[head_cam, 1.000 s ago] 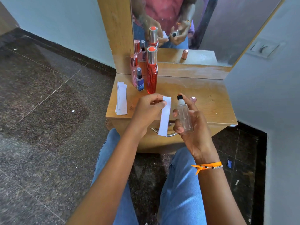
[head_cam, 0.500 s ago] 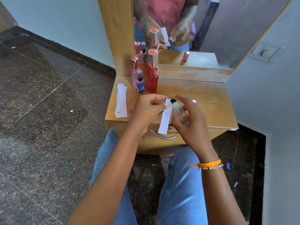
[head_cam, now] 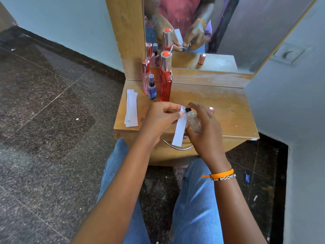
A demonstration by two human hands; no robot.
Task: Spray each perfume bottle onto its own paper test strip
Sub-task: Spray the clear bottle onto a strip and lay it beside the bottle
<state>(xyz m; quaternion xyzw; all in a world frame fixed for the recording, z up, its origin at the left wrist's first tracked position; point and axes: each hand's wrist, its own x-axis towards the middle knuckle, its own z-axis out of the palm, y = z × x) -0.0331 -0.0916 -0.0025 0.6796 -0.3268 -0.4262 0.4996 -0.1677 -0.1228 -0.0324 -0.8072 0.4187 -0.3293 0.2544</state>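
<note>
At the far left of the low wooden dressing table point(head_cam: 219, 106) we see a small stack of white paper test strips point(head_cam: 131, 108) lying flat by the edge. Next to it, at the back, stand three bottles close together: a slim pink bottle with a rose-gold cap point(head_cam: 145, 76), a small blue bottle with a black sprayer point(head_cam: 152, 88) in front of it, and a tall red bottle with a silver cap point(head_cam: 165, 76). Our left hand point(head_cam: 159, 118) pinches the top of one white paper strip point(head_cam: 180, 128), which hangs down over the drawer's metal handle point(head_cam: 177, 147). Our right hand point(head_cam: 204, 127) grips a small clear spray bottle with a black nozzle point(head_cam: 192, 119), tilted with the nozzle just beside the strip. A pink cap point(head_cam: 211, 110) sits behind that hand, partly hidden. The mirror point(head_cam: 202, 32) rises beyond.
</note>
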